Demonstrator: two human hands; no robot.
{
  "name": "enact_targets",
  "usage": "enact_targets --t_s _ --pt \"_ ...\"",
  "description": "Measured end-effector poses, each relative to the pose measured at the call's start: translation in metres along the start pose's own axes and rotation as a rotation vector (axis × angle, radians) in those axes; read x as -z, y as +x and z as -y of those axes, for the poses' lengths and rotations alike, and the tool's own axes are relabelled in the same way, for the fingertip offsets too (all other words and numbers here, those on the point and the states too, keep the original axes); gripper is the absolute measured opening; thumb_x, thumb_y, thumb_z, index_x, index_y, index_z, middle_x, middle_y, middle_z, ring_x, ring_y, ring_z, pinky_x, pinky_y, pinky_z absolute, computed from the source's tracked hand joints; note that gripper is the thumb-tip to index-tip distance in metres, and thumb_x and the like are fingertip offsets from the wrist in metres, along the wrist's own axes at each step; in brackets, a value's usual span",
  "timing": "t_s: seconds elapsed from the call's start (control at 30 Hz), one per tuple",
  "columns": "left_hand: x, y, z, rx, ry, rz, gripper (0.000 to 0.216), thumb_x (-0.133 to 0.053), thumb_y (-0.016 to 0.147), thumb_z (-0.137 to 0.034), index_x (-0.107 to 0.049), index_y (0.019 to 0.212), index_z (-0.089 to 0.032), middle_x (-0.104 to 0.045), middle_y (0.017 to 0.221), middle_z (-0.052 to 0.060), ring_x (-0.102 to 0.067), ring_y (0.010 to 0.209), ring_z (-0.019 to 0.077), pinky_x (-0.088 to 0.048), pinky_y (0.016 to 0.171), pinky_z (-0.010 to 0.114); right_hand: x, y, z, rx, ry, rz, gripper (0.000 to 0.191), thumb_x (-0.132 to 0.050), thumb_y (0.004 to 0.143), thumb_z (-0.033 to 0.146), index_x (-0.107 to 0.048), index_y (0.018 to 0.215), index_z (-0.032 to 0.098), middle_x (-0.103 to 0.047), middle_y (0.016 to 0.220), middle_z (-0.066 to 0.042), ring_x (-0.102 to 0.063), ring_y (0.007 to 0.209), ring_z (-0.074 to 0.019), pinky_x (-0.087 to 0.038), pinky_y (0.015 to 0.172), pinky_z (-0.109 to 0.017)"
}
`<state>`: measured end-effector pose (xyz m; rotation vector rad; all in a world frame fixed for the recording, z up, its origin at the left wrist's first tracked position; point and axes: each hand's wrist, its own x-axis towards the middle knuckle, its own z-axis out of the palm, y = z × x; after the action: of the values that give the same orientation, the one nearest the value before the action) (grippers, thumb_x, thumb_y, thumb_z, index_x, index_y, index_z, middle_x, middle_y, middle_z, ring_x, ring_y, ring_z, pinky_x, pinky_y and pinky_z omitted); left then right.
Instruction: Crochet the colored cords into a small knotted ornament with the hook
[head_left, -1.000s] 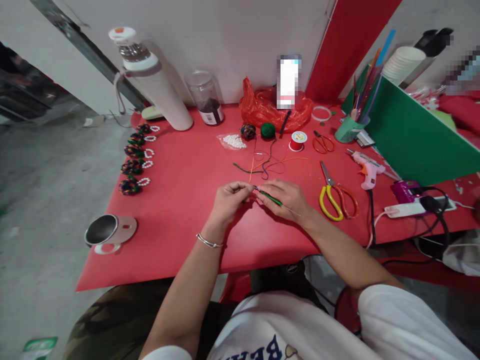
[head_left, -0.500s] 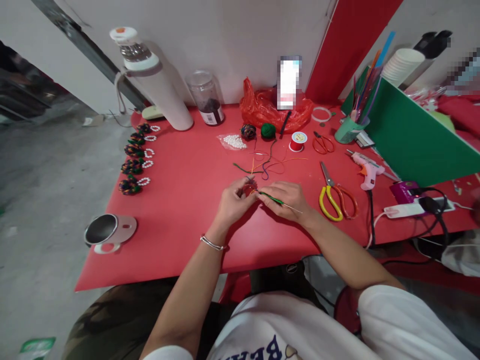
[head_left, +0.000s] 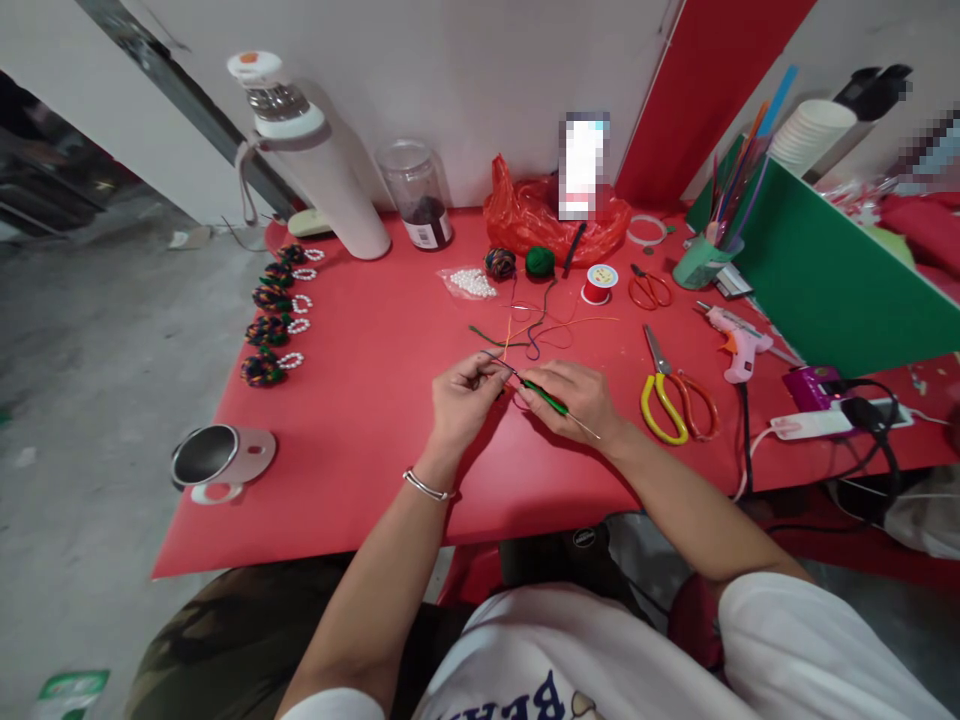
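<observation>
My right hand (head_left: 570, 395) is closed around a crochet hook (head_left: 546, 397) with a green grip; its metal shaft sticks out toward my wrist. Fingers pinched, my left hand (head_left: 469, 395) holds dark yarn (head_left: 495, 362) at the hook's tip; the small worked piece is mostly hidden by the fingers. Loose strands run from the hands to a multicoloured yarn ball (head_left: 499, 263) and a green yarn ball (head_left: 539, 262). A packet of white beads (head_left: 471, 283) lies left of the balls, and a red thread spool (head_left: 599, 284) stands to their right.
Yellow-and-orange-handled scissors (head_left: 664, 395), small red snips (head_left: 649, 288) and a pink glue gun (head_left: 739, 340) lie on the right. Several yarn-and-bead pieces (head_left: 262, 367) line the left edge, near a mug (head_left: 251, 455). A tall bottle (head_left: 341, 190) and jar (head_left: 418, 205) stand behind.
My left hand has shifted slightly left, and its fingertips are reset on the yarn. The hook's shaft end has dipped a little in my right hand. The view has moved slightly.
</observation>
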<state>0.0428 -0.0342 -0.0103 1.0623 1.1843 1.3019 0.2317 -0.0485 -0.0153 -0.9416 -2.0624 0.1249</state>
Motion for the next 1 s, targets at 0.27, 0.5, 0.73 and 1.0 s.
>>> enact_targets --t_s 0.27,0.5,0.73,1.0 --pt "-0.004 -0.001 -0.006 0.313 -0.395 0.032 0.043 -0.091 0.061 -0.019 -0.076 0.101 -0.016 -0.069 0.066 -0.003 -0.038 0.040 0.0022 -0.026 0.039 0.017 -0.005 -0.003 0.005 -0.040 -0.133 -0.026 0.019 -0.062 0.104 0.032 -0.076 0.110 0.020 -0.082 0.094 -0.008 -0.076 0.083 -0.0192 -0.058 0.077 -0.030" --pt "0.012 0.006 -0.016 0.519 -0.488 0.206 0.041 -0.088 0.059 -0.009 -0.078 0.099 -0.014 -0.069 0.064 -0.001 -0.025 0.038 -0.0028 -0.014 0.037 0.013 0.003 0.000 -0.011 0.115 0.105 -0.049 0.022 -0.068 0.101 0.028 -0.078 0.120 0.024 -0.083 0.106 -0.008 -0.079 0.096 -0.0202 -0.064 0.084 -0.032" --pt "0.016 0.007 -0.020 0.543 -0.416 0.201 0.035 -0.085 0.054 -0.006 -0.079 0.088 -0.011 -0.069 0.060 0.001 -0.030 0.038 -0.0010 -0.015 0.038 0.014 0.018 0.009 -0.014 0.038 0.254 0.007 0.018 -0.066 0.101 0.025 -0.082 0.107 0.023 -0.083 0.096 -0.007 -0.078 0.087 -0.0174 -0.065 0.077 -0.031" --pt "0.017 0.007 -0.018 0.514 -0.411 0.249 0.031 -0.084 0.055 -0.007 -0.081 0.086 -0.012 -0.068 0.059 0.001 -0.028 0.038 -0.0009 -0.015 0.038 0.015 0.025 0.013 -0.006 -0.135 0.433 0.028 0.022 -0.063 0.102 0.026 -0.082 0.093 0.022 -0.082 0.086 -0.005 -0.076 0.078 -0.0164 -0.062 0.075 -0.031"
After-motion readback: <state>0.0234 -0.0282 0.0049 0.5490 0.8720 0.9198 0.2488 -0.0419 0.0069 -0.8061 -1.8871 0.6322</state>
